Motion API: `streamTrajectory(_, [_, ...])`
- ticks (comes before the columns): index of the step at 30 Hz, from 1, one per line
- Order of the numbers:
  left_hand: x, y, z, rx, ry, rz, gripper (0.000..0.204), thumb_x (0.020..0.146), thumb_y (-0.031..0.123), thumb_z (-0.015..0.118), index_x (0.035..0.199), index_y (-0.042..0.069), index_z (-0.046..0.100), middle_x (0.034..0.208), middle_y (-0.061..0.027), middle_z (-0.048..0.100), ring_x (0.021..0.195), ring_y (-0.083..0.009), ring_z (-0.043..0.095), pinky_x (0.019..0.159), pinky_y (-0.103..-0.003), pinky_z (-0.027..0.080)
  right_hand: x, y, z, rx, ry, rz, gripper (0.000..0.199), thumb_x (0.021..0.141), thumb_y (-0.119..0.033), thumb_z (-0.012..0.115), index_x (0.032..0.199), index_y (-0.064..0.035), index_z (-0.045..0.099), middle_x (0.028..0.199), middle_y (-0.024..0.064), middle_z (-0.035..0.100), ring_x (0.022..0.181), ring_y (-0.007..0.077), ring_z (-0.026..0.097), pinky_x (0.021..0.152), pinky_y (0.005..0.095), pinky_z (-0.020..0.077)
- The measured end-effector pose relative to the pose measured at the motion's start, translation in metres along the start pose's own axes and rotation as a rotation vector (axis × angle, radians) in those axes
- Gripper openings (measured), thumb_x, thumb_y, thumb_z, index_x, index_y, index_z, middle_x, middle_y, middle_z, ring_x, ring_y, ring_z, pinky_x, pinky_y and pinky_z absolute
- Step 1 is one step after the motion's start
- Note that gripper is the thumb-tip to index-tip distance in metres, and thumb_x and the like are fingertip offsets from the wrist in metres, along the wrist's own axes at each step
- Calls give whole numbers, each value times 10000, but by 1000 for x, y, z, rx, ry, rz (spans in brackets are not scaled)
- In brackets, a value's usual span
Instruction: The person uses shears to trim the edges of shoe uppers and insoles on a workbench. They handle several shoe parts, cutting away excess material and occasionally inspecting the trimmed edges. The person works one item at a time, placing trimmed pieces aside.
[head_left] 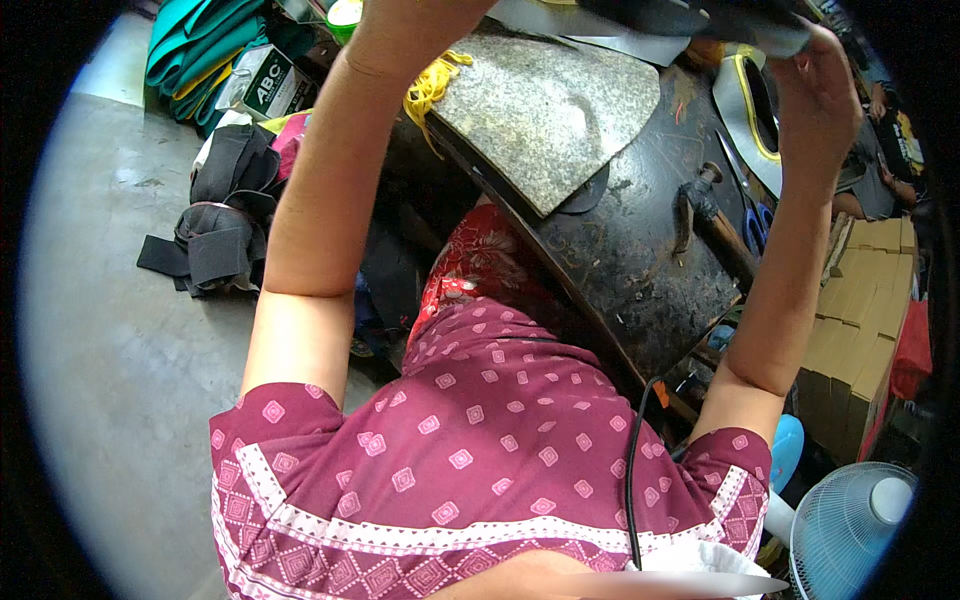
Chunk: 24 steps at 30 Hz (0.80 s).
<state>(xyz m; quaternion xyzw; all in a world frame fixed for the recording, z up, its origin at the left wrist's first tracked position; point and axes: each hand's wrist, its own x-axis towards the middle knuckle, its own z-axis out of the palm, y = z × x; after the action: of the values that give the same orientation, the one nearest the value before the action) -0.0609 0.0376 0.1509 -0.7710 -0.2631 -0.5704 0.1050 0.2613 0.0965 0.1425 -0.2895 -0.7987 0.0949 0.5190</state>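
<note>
My right hand, at the upper right, has its fingers closed on the end of a black and grey flexible piece, which the top edge of the picture cuts off. Only the wrist and back part of my left hand show at the top; its fingers are out of sight. Under the held piece lies a mottled grey slab on the dark worktable. Beside my right wrist are a grey curved piece with yellow edging, blue-handled scissors and a hammer.
Yellow strips hang over the table's left edge. On the floor to the left are black fabric pieces, a white and green box and green folded sheets. Cardboard stacks and a fan stand at the right.
</note>
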Motion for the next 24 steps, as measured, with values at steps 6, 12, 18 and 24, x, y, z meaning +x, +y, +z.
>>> streamTrajectory(6, [-76, 4, 25, 283, -935, 92, 71, 763, 71, 641, 810, 108, 601, 929, -45, 589, 990, -251, 599, 867, -356, 514, -48, 29, 65, -310, -539, -396, 276, 710, 124, 603, 920, -40, 674, 1040, 72, 727, 990, 274, 678, 876, 359, 550])
streamTrajectory(12, [-110, 16, 47, 94, -818, -340, 385, 888, 240, 586, 1245, 98, 589, 968, -133, 629, 988, -338, 583, 876, -439, 488, -85, 47, 66, -298, -579, -163, 243, 789, 14, 663, 998, -107, 698, 1025, 16, 731, 998, 248, 676, 855, 366, 564])
streamTrajectory(18, [-114, 37, 73, 421, -881, -284, 413, 922, 417, 632, 1305, 264, 659, 847, -83, 654, 869, -270, 642, 800, -414, 496, -103, -17, 11, -502, -538, 123, 430, 829, -109, 730, 1247, -132, 631, 1158, 73, 668, 1097, 295, 625, 915, 389, 522])
streamTrajectory(24, [-124, 61, 90, 391, -688, -360, 322, 848, 182, 636, 1153, 220, 735, 834, -40, 656, 829, -240, 671, 691, -376, 563, -177, -29, -57, -784, -598, 517, 433, 851, -181, 747, 1255, -90, 619, 1117, 111, 638, 1028, 311, 622, 877, 411, 498])
